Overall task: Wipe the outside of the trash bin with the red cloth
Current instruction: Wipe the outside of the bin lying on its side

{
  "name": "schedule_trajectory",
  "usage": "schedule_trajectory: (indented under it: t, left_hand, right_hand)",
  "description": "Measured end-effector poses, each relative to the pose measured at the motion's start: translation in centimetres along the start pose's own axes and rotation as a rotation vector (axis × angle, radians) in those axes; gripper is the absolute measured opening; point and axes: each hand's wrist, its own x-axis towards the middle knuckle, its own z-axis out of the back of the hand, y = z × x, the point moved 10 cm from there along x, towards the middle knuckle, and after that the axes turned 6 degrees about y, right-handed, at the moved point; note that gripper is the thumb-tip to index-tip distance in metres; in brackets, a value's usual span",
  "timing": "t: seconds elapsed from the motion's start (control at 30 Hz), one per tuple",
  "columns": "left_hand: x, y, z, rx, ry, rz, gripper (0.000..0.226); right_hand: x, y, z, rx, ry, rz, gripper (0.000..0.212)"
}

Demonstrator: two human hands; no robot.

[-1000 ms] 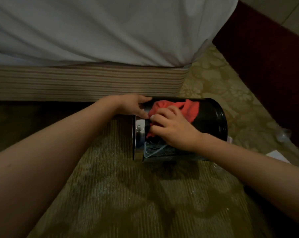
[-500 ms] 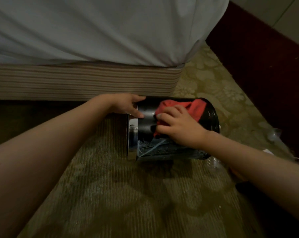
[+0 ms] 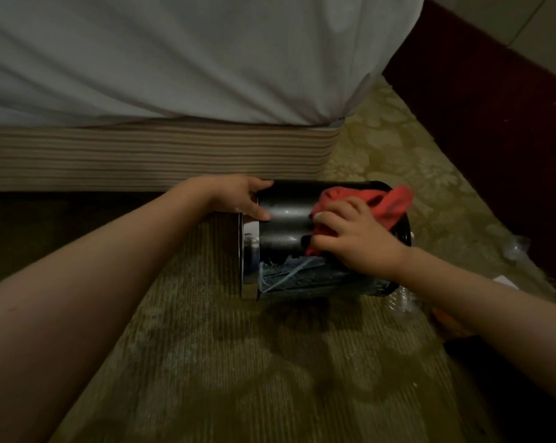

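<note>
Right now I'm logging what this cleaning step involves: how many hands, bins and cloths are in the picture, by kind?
Hands: 2, the left hand steadying the bin's end and the right hand pressing the cloth
Bins: 1, a black trash bin lying on its side on the carpet
Cloths: 1, a red cloth on the bin
Total: 4

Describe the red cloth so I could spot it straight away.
Start at the big white-sheeted bed; just below its striped base a black trash bin lies on its side on the carpet. The red cloth is bunched on the bin's far-right end under the right hand, the only bright red thing there.
</note>
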Motion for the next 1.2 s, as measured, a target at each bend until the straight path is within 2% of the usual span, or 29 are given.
schedule_trajectory:
  t: [0.1, 0.2, 0.4, 0.57, 0.63, 0.77, 0.93, 1.2]
  left_hand:
    - [0.0, -0.1, 0.1, -0.015, -0.015, -0.018, 0.085]
    - [0.1, 0.0, 0.2, -0.002, -0.023, -0.016, 0.084]
    - [0.3, 0.2, 0.0, 0.012, -0.025, -0.004, 0.084]
    - [0.1, 0.1, -0.1, -0.013, -0.017, -0.003, 0.085]
    - [0.1, 0.0, -0.1, -0.01, -0.025, -0.017, 0.084]
    - [0.1, 0.1, -0.1, -0.019, -0.008, -0.027, 0.085]
    - [0.0, 0.1, -0.1, 0.015, -0.005, -0.017, 0.083]
    - [0.0, 0.0, 0.0, 0.001, -0.016, 0.002, 0.085]
  right_hand:
    - [3.3, 3.2, 0.5, 0.034, -0.051, 0.076, 0.025]
    - [1.0, 2.0, 0.1, -0.008, -0.042, 0.093, 0.021]
    - [-4.8, -5.0, -1.5, -0.036, 0.116, -0.083, 0.042]
    - [2.6, 1.4, 0.4, 0.017, -0.055, 0.023, 0.035]
    - [4.9, 3.6, 0.5, 0.05, -0.075, 0.061, 0.033]
    - [0.3, 1.0, -0.1, 0.022, -0.111, 0.076, 0.022]
    - [-4.5, -3.4, -2.1, -0.04, 0.032, -0.033, 0.046]
    - [3.4, 3.5, -0.1, 0.013, -0.045, 0.015, 0.029]
